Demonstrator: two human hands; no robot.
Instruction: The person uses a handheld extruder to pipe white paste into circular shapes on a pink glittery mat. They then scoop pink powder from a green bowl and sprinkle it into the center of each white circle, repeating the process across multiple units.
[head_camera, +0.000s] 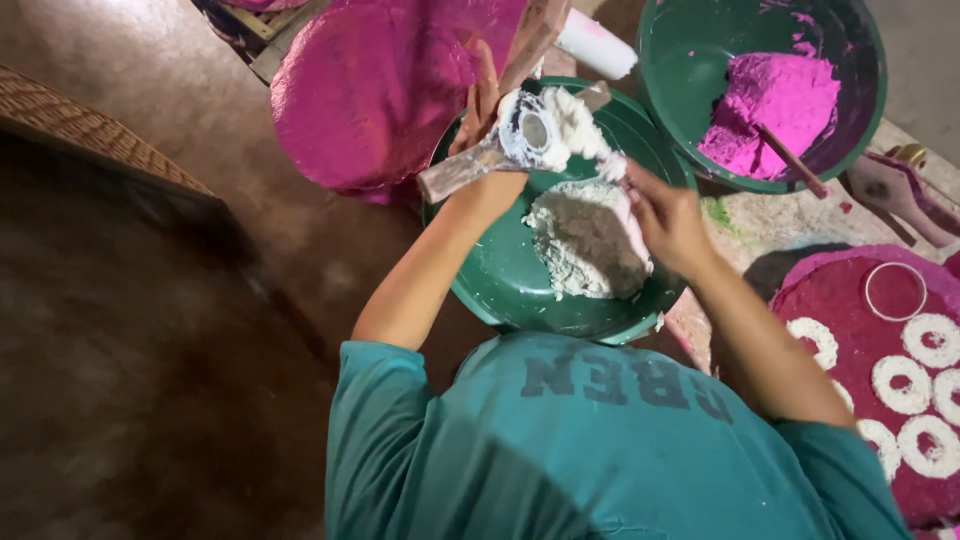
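My left hand (487, 192) grips the handle of a small round mould tool (527, 133), held over a green bowl (500, 285). White powder is heaped on the tool's head. My right hand (668, 218) reaches in from the right, its fingertips curled on a clump of white powder (585, 125) at the tool's edge. More of the white powder lies in a pile (585, 240) in the bowl, right under both hands. A teal shirt (600, 450) fills the bottom of the view.
A second green bowl (670, 60) at the top right holds pink powder (775, 100) and a stick. A pink disc (380, 90) lies at the top left. At the right, white powder rings (905, 385) and a metal ring (895, 290) sit on a dark red ground pattern. A woven basket (90, 130) stands far left.
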